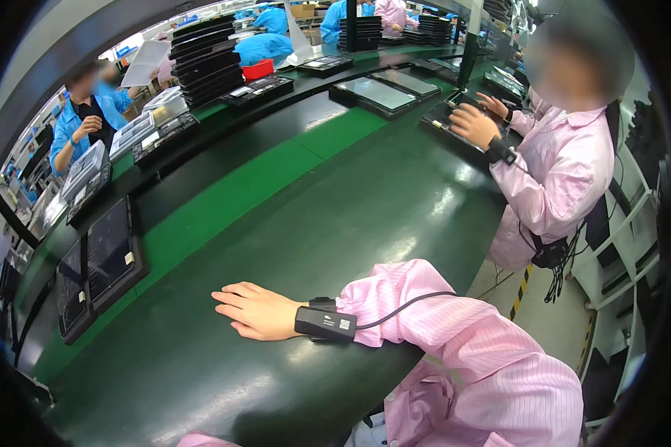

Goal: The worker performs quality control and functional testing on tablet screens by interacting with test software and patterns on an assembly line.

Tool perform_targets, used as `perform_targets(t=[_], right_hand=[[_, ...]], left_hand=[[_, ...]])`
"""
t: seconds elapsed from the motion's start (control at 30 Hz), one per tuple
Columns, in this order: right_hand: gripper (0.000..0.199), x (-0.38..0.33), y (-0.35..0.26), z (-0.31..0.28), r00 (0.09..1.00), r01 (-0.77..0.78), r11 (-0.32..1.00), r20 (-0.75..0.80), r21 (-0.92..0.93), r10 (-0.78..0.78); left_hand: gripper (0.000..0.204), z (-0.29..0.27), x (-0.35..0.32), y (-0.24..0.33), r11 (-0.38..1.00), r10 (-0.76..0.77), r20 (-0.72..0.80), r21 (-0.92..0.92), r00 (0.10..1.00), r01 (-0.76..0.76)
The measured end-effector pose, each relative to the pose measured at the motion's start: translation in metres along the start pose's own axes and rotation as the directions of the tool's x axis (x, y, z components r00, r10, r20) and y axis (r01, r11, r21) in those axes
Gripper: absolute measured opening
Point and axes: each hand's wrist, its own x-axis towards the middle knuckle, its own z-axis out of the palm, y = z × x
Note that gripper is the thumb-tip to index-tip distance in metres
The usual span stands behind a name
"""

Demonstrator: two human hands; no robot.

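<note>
My right hand [257, 311] rests palm down on the dark green worktable [328, 216], fingers stretched to the left and slightly apart, holding nothing. A black device [326, 323] is strapped round its wrist, and a cable runs from it along the pink striped sleeve. My left hand is out of the picture; only a bit of pink sleeve [205, 439] shows at the lower edge. Nearest to my right hand on the left is a black tray [112, 246] holding dark flat panels with small pale tabs.
Across a bright green strip [224, 216] lie trays with parts and a tall stack of black trays [201, 63]. Another tray [384, 95] holds pale panels. At the right a co-worker in pink [559, 164] handles a black tray [458, 123]. A person in blue [89, 123] stands opposite.
</note>
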Motion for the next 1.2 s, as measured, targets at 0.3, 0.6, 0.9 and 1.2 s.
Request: perform_targets(t=[0.3, 0.6, 0.9, 1.2], right_hand=[[0.039, -0.003, 0.000, -0.001, 0.994, -0.038, 0.999, 0.103, -0.033, 0.042], [0.037, -0.002, -0.005, 0.012, 0.999, -0.050, 0.997, -0.003, -0.061, 0.050], [0.038, -0.011, -0.007, 0.016, 0.991, -0.108, 0.988, 0.061, -0.111, 0.115], [0.037, -0.006, -0.011, 0.034, 0.998, -0.039, 0.996, -0.062, -0.075, 0.034]], left_hand=[[0.022, -0.063, -0.010, 0.014, 0.981, -0.080, 0.222, 0.193, 0.972, 0.036], [0.016, -0.061, -0.004, -0.004, 0.988, -0.116, 0.388, -0.049, 0.914, 0.147], [0.011, -0.047, 0.009, -0.025, 0.935, -0.030, 0.531, -0.285, 0.847, 0.211], [0.007, -0.051, 0.021, -0.026, 0.848, -0.026, 0.703, -0.361, 0.711, 0.388]])
